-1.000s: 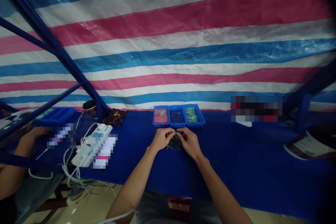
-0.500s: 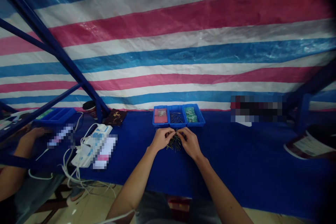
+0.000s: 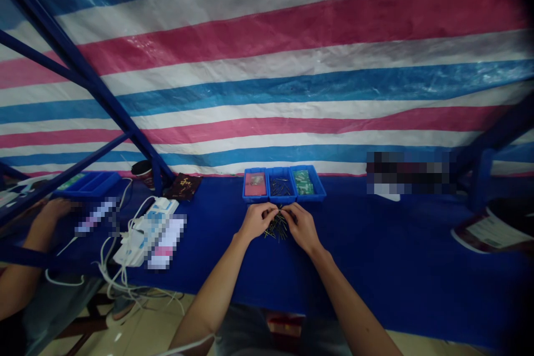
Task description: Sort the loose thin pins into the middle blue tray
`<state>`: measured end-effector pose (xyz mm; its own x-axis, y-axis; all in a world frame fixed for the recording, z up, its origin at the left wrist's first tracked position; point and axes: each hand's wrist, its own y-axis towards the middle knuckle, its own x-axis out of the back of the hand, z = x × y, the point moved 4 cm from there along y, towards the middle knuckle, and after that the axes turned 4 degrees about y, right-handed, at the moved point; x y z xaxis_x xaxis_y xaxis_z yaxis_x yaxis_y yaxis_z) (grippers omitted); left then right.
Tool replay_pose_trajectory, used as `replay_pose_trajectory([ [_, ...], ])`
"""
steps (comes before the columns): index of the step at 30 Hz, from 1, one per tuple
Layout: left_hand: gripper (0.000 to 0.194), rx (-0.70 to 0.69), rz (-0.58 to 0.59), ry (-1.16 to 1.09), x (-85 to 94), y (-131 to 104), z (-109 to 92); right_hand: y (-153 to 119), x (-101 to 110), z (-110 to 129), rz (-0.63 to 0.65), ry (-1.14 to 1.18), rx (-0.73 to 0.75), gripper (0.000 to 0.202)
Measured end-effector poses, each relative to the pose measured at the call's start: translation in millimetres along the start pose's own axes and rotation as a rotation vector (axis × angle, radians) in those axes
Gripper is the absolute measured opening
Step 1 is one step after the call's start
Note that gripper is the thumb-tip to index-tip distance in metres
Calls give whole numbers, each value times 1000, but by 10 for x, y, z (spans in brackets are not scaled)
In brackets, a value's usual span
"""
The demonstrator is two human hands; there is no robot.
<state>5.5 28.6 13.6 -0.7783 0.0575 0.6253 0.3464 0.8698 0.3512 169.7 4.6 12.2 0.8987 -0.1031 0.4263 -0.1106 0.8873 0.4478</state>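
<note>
My left hand (image 3: 257,219) and my right hand (image 3: 301,222) meet over the table, thumbs and fingertips pinched closely together. What they hold between the tips is too small to make out. Right below the fingers lies a loose pile of thin, dark, stick-like pieces (image 3: 277,228), partly hidden by both hands. Just beyond stand three joined blue bins. A pinkish-red piece lies in the left bin (image 3: 255,198), more thin dark pieces in the middle bin (image 3: 282,199), and small green-and-white pieces in the right bin (image 3: 319,189).
On the left are a white power strip (image 3: 131,247) with tangled cables, a blurred-out phone (image 3: 167,242), a brown packet (image 3: 183,186) and a dark cup (image 3: 144,173). Another person's hand (image 3: 58,208) is at far left. A round container (image 3: 492,228) stands right; a striped sheet (image 3: 292,89) hangs behind.
My hands stay almost in place, still pinched over the pile. At far left, the other person's hand has shifted slightly.
</note>
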Motion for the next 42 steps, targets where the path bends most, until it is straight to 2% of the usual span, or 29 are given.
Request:
replay_pose_trajectory([
  [16,27,0,-7,-7,4,3,-1,-6,-12,-37,14,-32,5,30],
  [23,28,-7,-13,-1,-5,4,2,-14,-11,-68,14,-124,-22,41],
  [30,25,-9,-14,-29,15,6,-9,-17,-3,-91,-37,-19,-52,23],
  [42,23,-2,-15,-29,16,10,-6,-13,-15,-74,-36,2,-18,18],
])
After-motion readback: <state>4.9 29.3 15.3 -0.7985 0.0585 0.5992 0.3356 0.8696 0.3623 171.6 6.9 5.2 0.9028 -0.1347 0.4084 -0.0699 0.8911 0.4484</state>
